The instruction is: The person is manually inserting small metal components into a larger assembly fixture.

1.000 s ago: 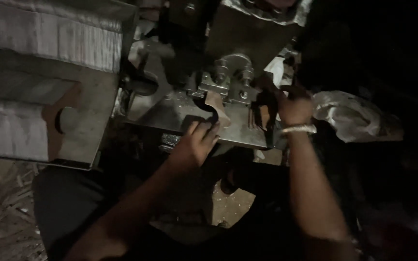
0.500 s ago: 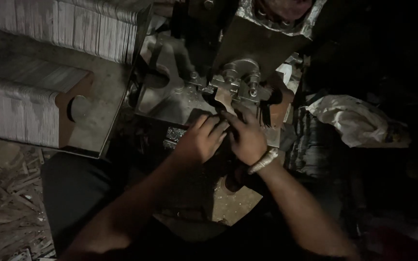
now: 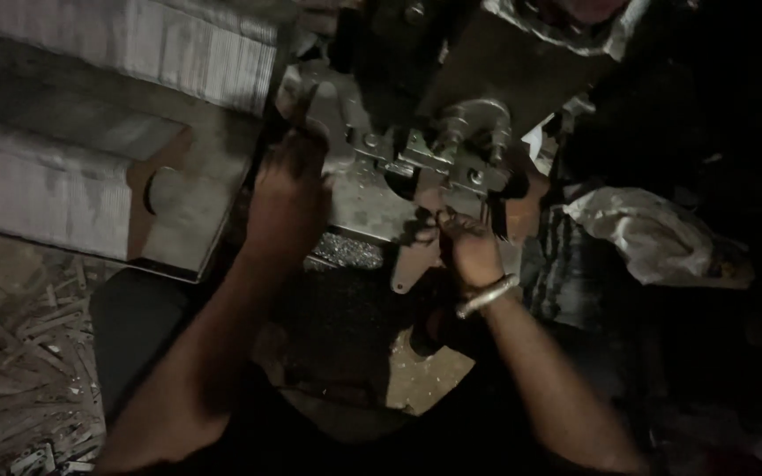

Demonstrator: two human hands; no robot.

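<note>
Head view, your left hand: your left hand (image 3: 288, 189) rests knuckles-up on the left part of the metal press bed (image 3: 359, 198), fingers curled; whether it grips anything underneath, you cannot tell in this dim light.
Head view, your right hand: your right hand (image 3: 467, 249) pinches the upper end of a flat metal blank (image 3: 409, 267), just below the clamp block (image 3: 451, 163). A pale bangle (image 3: 485, 295) circles that wrist.
Head view, the blank: it hangs tilted down and to the left from your fingers, its rounded lower end with a small hole lying over the front edge of the bed.
Head view, the tooling: the clamp block sits in the middle of the machine, with bolts and a curved strap on top, directly above your right fingers.
Head view, to your left: tall stacks of thin metal sheets (image 3: 41, 189) stand near your left forearm, one with a notched brown piece against it.
Head view, floor: metal scrap strips (image 3: 19, 388) lie scattered at lower left.
Head view, to your right: a crumpled pale cloth (image 3: 650, 234) lies well apart from the hands.
</note>
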